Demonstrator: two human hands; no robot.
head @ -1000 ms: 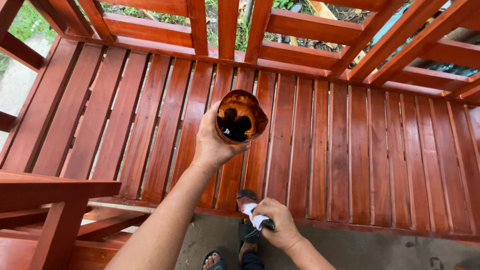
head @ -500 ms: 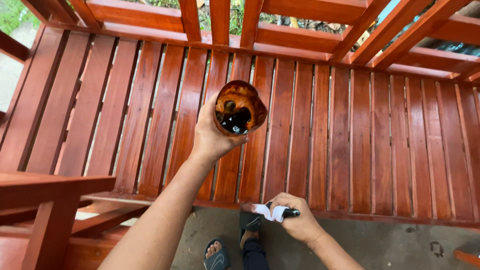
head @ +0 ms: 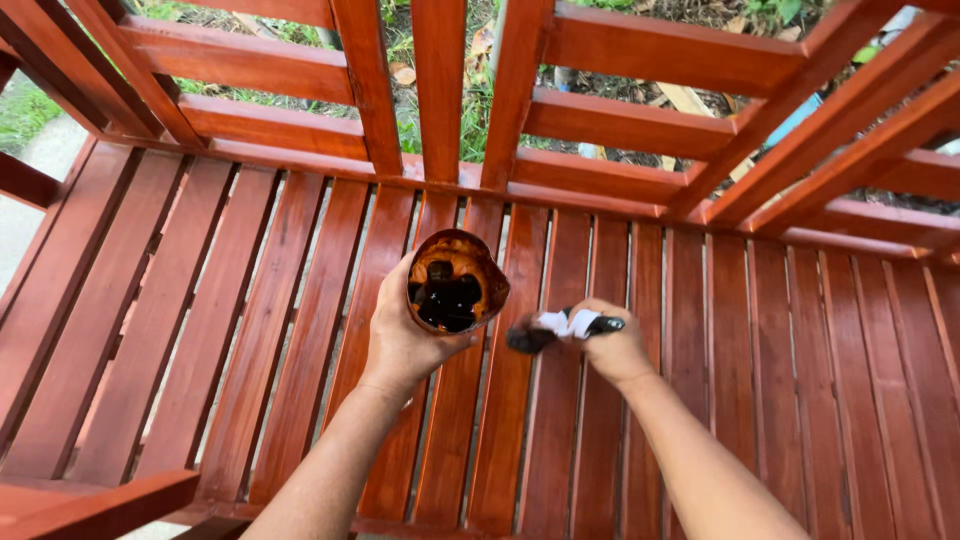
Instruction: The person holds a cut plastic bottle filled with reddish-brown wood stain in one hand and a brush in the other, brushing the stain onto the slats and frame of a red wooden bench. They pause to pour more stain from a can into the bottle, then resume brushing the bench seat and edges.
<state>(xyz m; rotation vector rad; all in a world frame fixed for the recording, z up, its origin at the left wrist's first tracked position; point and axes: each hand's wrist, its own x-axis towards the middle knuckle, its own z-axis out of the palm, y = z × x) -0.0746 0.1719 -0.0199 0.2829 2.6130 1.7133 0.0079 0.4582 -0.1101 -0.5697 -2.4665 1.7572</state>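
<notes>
Pointing left toward the cup (head: 455, 282), brush (head: 565, 328) lies level.

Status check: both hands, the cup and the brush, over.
Left hand grips stained cup, dark liquid inside. Right hand holds brush, bristles beside cup. Slatted bench beneath, nothing between.

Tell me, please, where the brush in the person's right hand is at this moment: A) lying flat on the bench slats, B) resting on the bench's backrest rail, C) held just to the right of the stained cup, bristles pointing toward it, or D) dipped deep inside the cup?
C: the right hand holds the brush beside the stained cup in the left hand, its dark bristles aimed at the cup but outside its rim, above the bench slats.
</notes>
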